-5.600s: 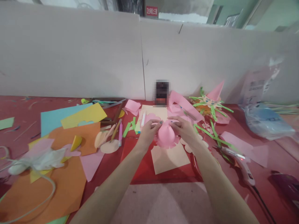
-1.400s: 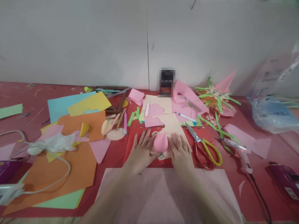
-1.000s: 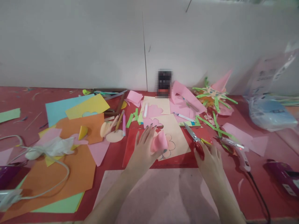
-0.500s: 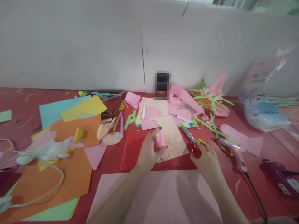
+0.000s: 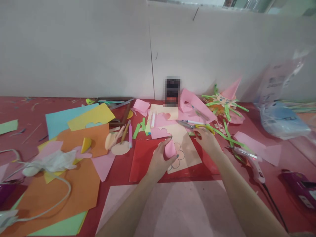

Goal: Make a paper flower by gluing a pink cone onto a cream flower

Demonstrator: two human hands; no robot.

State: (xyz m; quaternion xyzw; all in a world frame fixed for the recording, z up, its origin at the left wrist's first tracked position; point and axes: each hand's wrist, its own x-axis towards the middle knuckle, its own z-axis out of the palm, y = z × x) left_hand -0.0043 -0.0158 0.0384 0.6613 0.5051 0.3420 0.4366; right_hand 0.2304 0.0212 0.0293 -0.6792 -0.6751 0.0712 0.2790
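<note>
My left hand [image 5: 161, 158] is closed around a small pink paper cone [image 5: 170, 149], held over the cream paper sheet [image 5: 189, 148]. On that sheet a flower with outlined petals [image 5: 181, 154] is partly covered by my thumb. My right hand [image 5: 207, 140] has its fingers at the handles of a pair of scissors [image 5: 191, 125]; the blades point left across the sheet's upper part. How firmly the fingers grip the handles is partly hidden. Under the sheet is a red card [image 5: 142, 161], and a pale pink board [image 5: 163, 207] lies beneath my forearms.
A glue gun [image 5: 255, 168] with a black cord lies at right, near a purple device [image 5: 296, 187]. A pink-hatted paper figure [image 5: 225, 98] stands behind. Coloured sheets [image 5: 81, 184] and a white cable [image 5: 67, 191] cover the left. A grey wall [image 5: 98, 49] closes the back.
My right hand has moved forward and slightly left with the scissors, whose blades have turned to point left. The pink cone, still in my left hand, is more fully in view.
</note>
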